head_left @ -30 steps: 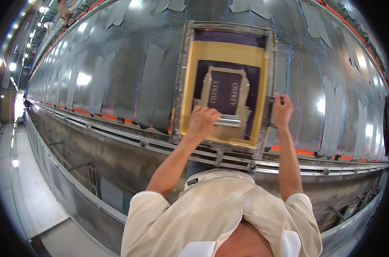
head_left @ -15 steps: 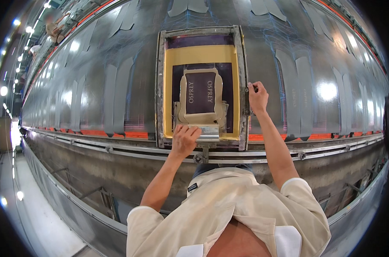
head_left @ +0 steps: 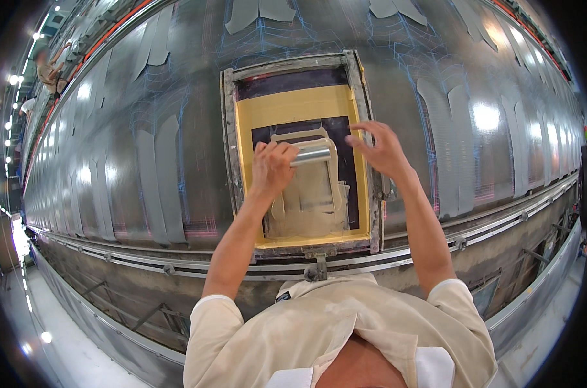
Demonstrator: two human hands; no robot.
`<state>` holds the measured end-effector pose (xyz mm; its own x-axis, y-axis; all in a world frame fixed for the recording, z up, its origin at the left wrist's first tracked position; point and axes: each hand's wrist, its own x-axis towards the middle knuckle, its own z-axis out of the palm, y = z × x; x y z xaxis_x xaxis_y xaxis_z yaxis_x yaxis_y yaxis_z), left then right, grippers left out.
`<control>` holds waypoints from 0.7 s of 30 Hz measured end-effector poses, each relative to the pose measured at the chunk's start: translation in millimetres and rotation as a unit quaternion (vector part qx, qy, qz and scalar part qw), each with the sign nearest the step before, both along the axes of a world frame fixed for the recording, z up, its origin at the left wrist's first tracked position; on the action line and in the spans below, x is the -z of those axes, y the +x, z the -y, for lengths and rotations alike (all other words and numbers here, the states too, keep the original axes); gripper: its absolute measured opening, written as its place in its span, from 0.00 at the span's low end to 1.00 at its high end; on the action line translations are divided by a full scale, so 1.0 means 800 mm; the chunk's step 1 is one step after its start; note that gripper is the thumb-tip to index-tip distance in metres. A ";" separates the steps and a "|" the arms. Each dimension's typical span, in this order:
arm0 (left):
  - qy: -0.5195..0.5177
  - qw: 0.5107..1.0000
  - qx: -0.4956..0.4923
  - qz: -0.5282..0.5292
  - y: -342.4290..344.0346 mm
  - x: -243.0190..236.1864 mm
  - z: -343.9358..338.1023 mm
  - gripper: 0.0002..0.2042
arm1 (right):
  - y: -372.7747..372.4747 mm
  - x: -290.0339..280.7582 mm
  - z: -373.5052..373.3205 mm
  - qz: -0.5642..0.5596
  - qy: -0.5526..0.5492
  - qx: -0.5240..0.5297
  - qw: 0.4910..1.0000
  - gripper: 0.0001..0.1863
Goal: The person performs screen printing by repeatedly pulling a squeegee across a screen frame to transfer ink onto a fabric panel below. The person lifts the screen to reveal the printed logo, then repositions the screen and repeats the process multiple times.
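Observation:
My left hand grips a metal squeegee bar across the printing screen, a framed rectangle with yellow borders and dark purple areas. Beige paste is spread over the middle and lower part of the screen, covering most of the pattern. My right hand is raised just right of the bar, above the screen's right side, fingers apart and holding nothing that I can see.
A long grey print bed with grey shaped pieces and blue lines surrounds the screen. A metal rail runs along its near edge. A co-worker is at the far left. A walkway lies lower left.
My left hand and the squeegee have moved from the near end toward the far end, leaving paste over the pattern. My right hand has left the frame's side and opened over the screen.

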<state>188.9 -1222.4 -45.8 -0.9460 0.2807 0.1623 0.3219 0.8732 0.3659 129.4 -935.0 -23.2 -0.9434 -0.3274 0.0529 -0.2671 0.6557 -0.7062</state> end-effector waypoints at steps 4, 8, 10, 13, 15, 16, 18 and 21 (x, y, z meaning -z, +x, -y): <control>0.018 0.995 0.011 0.094 -0.058 -0.012 0.012 0.10 | -0.044 -0.034 0.074 0.103 0.052 -0.193 0.974 0.20; 0.010 0.993 -0.005 0.121 -0.089 -0.014 0.020 0.08 | -0.077 0.004 0.116 0.079 0.197 -0.214 0.953 0.13; 0.005 0.991 -0.018 0.129 -0.088 -0.013 0.021 0.08 | -0.077 0.023 0.123 0.045 0.199 -0.206 0.957 0.10; 0.011 0.994 -0.014 0.112 -0.060 -0.008 0.019 0.09 | -0.049 0.027 0.120 0.015 0.180 -0.195 0.964 0.09; -0.003 0.996 0.002 0.094 -0.032 -0.004 0.008 0.09 | -0.019 0.028 0.106 0.004 0.189 -0.191 0.963 0.10; 0.001 0.996 0.011 0.085 -0.011 -0.002 0.001 0.09 | 0.003 0.032 0.099 0.016 0.206 -0.205 0.957 0.10; 0.006 0.998 0.026 0.065 0.050 0.002 -0.007 0.09 | 0.062 0.017 0.089 0.027 0.202 -0.231 0.951 0.10; -0.012 0.997 0.025 0.072 0.128 -0.006 -0.022 0.12 | 0.140 0.005 0.068 -0.018 0.133 -0.227 0.965 0.13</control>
<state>291.3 -1205.1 -41.0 -0.9440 0.3294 0.0190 0.3102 0.8665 0.3911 241.1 -989.6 -27.0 -0.6984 -0.7132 -0.0597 -0.5907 0.6216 -0.5145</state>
